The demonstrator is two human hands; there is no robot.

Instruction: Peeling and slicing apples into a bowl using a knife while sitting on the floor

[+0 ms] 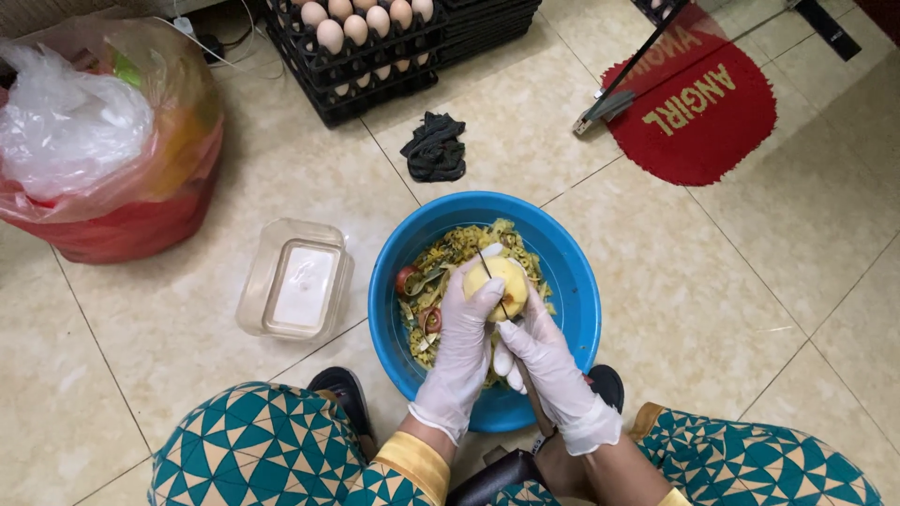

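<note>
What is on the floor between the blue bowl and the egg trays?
A dark crumpled cloth lies on the tiles between the blue bowl and egg trays, seen from the head camera.

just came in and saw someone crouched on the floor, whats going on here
A person in white gloves is peeling a yellow fruit over a blue basin on the tiled floor. The left hand grips the fruit while the right hand works a knife across it. The basin already holds a heap of peelings. An empty clear container sits to its left, with a bagged red bin and crates of eggs further off.
</note>
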